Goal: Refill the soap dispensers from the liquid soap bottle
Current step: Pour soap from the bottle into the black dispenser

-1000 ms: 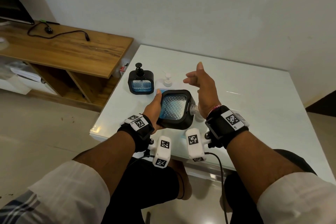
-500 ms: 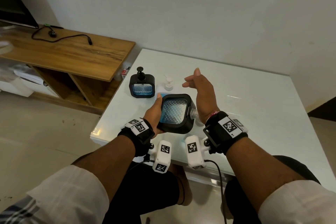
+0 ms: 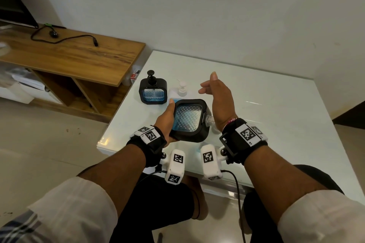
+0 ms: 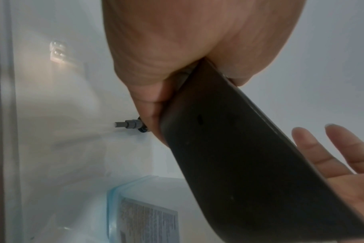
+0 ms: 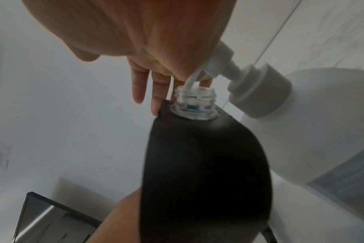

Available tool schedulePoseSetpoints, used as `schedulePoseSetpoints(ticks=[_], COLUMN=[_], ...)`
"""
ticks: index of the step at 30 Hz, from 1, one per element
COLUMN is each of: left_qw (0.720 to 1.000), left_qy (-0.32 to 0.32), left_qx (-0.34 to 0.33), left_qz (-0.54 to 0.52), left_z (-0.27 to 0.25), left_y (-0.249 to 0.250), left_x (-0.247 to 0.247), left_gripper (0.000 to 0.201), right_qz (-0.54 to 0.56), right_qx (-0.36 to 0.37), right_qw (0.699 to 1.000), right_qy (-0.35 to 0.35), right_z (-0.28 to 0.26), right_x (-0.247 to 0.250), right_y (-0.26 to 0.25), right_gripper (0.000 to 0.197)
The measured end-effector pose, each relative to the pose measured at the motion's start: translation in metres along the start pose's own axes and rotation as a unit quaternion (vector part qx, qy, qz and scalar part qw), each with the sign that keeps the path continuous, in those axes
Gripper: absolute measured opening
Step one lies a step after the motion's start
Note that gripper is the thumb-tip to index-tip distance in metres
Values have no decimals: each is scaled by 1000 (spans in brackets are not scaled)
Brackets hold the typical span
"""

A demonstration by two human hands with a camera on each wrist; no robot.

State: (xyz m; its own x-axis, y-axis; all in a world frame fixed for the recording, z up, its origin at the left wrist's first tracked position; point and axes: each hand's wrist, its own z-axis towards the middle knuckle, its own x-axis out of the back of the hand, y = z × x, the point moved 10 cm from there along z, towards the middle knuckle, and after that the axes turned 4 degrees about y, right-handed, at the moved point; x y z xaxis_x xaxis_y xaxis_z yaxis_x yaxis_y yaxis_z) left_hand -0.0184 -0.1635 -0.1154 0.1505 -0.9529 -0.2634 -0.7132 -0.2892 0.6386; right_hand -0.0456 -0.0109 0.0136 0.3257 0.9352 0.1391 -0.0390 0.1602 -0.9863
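Gripping uncapped dispenser (image 3: 188, 121) in left hand (image 3: 165, 122), tilting sideways; right hand (image 3: 218, 96) hovering, fingers spread, holding nothing. Risking soap spilling through open neck (image 5: 194, 102) onto table (image 3: 276, 116).

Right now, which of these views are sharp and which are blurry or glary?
Head view: sharp, wide-angle bending, window glare on the table. Left wrist view: soft, the held dispenser a dark featureless slab. Right wrist view: hazy, dispenser neck blurred.

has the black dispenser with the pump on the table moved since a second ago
No. The pumped dispenser stands beside the white soap bottle near the table's left edge, as before.
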Motion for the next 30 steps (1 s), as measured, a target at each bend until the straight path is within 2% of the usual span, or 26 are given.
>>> schedulePoseSetpoints(ticks=[4,12,18,23,30], left_qw=[1000,1000,1000,1000,1000], left_qy=[-3,2,6,-5,1], left_qx=[-2,-1,-2,-3,-1], left_qz=[3,7,1,-1,-9], left_z=[-2,2,2,2,6], left_y=[0,-3,-2,-2,-1], left_x=[-2,1,2,1,3], left_gripper=[67,72,71,68,71], right_qz=[-31,4,-45,13,-30], right_qx=[5,-9,-7,-19,16], right_qw=[999,1000,998,1000,999], right_qy=[-26,7,-36,-11,-29], right_z=[-2,1,-4,-3,-3], right_x=[-6,5,-10,-4,-11], right_y=[2,2,3,2,-2], right_gripper=[56,59,61,59,59])
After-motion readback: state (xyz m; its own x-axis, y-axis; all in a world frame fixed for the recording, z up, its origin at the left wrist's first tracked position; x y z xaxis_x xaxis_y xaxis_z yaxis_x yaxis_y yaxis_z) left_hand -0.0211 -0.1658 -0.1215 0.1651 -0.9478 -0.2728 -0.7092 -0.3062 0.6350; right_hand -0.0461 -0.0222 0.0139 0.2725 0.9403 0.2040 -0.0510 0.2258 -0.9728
